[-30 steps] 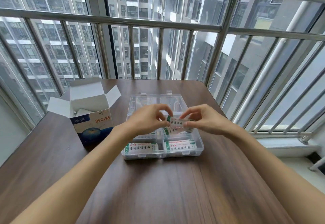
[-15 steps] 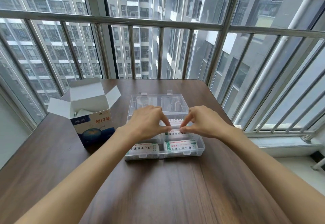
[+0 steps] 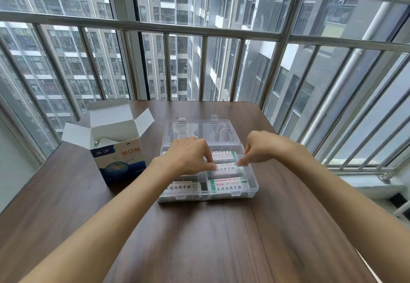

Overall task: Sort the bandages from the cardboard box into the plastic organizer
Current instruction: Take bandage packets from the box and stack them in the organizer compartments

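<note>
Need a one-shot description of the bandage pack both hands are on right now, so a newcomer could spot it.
On the wooden table, right of the open cardboard box, sits the clear plastic organizer. In its right column, the middle compartment holds the bandage pack. Unlike the packs in front and behind, the left hand and right hand touch its two ends.

Four white paper-wrapped bandage stacks visible, one clear plastic compartmented organizer, one open blue-and-white cardboard box, two bare hands.
</note>
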Demonstrator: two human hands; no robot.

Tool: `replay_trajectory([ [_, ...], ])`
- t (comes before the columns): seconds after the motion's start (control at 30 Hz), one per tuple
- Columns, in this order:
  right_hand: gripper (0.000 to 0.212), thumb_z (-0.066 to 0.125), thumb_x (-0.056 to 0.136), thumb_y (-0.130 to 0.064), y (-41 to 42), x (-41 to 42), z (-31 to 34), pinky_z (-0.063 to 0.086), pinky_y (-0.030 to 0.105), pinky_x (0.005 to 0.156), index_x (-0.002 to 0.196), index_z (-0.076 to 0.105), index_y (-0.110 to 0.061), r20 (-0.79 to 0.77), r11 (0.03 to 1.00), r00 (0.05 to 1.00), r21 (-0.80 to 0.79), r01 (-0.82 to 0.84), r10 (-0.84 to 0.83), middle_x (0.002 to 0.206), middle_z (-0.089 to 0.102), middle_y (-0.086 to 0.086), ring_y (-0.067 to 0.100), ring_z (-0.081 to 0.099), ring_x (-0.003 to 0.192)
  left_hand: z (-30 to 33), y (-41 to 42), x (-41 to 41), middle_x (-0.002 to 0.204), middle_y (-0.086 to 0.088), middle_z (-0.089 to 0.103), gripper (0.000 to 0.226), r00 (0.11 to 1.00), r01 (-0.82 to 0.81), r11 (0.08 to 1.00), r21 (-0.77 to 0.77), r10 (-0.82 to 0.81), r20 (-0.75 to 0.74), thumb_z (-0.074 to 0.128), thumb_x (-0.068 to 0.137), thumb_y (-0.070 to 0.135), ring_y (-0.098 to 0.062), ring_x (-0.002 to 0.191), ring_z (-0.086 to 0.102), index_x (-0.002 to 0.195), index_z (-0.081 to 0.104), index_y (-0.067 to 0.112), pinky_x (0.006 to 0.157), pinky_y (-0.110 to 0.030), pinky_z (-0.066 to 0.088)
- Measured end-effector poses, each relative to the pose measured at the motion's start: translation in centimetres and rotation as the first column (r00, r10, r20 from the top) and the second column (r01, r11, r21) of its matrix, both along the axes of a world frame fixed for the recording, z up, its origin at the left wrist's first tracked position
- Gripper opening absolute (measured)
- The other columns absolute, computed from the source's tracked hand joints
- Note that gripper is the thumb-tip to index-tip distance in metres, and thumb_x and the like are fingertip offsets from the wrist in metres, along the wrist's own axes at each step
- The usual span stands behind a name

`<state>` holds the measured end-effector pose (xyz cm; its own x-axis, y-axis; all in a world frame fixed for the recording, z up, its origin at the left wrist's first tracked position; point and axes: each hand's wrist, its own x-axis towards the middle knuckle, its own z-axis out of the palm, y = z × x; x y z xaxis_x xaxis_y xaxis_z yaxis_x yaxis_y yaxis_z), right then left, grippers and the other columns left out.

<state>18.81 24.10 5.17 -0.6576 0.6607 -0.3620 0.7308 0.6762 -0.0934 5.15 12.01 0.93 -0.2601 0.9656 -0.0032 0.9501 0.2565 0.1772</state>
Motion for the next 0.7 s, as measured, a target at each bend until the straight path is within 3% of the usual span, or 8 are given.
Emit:
replay_trajectory([
  [0.1,0.028,0.064,0.086,-0.035,-1.2,-0.9,-0.1,0.042,0.026,0.062,0.062,0.063,-0.02,0.091,0.998,0.996,0.054,-0.009,0.004,0.057,0.057,-0.007,0.008,0.053,0.056,0.1,0.2,0.2,0.107,0.002,0.067,0.028,1.0,-0.003,1.0,-0.004,0.003,-0.003,0.062,0.083,0.054,-0.019,0.099,0.059,0.1,0.072,0.035,0.07,-0.029,0.04],
  [0.27,0.031,0.066,0.086,-0.031,-1.7,-1.4,-0.3,0.042,0.026,0.066,0.059,0.058,-0.018,0.129,0.999,0.992,0.039,-0.004,-0.001,0.055,0.055,-0.007,0.006,0.049,0.052,0.2,0.2,0.1,0.106,0.001,0.068,0.027,1.0,0.003,1.0,-0.012,-0.003,0.008,0.061,0.084,0.052,-0.019,0.099,0.06,0.102,0.072,0.034,0.07,-0.029,0.04],
  [0.43,0.03,0.068,0.084,-0.034,-1.4,-0.6,0.0,0.037,0.024,0.055,0.064,0.054,-0.017,0.056,1.0,0.998,-0.021,0.011,-0.01,0.054,0.053,-0.006,0.008,0.047,0.05,0.2,0.0,0.1,0.108,0.001,0.068,0.026,1.0,0.004,1.0,-0.027,-0.003,0.022,0.06,0.086,0.051,-0.021,0.1,0.06,0.104,0.071,0.036,0.069,-0.029,0.038],
  [0.57,0.034,0.066,0.084,-0.038,-1.6,-0.7,-0.5,0.041,0.027,0.061,0.061,0.056,-0.016,0.077,1.0,0.997,-0.018,0.001,0.001,0.055,0.055,-0.004,0.01,0.049,0.052,0.2,0.0,0.3,0.107,0.001,0.068,0.026,0.999,0.004,0.999,-0.036,-0.003,0.043,0.06,0.087,0.049,-0.02,0.098,0.06,0.105,0.071,0.034,0.07,-0.029,0.042],
  [0.7,0.028,0.067,0.083,-0.039,-1.4,-0.1,0.2,0.049,0.03,0.07,0.065,0.065,-0.019,-0.018,0.999,1.0,0.038,0.021,-0.02,0.056,0.059,-0.007,0.009,0.056,0.058,1.1,-0.9,0.6,0.097,0.005,0.064,0.025,0.997,-0.026,0.999,0.039,0.023,0.077,0.057,0.089,0.048,-0.016,0.089,0.057,0.106,0.07,0.034,0.068,-0.028,0.038],
])
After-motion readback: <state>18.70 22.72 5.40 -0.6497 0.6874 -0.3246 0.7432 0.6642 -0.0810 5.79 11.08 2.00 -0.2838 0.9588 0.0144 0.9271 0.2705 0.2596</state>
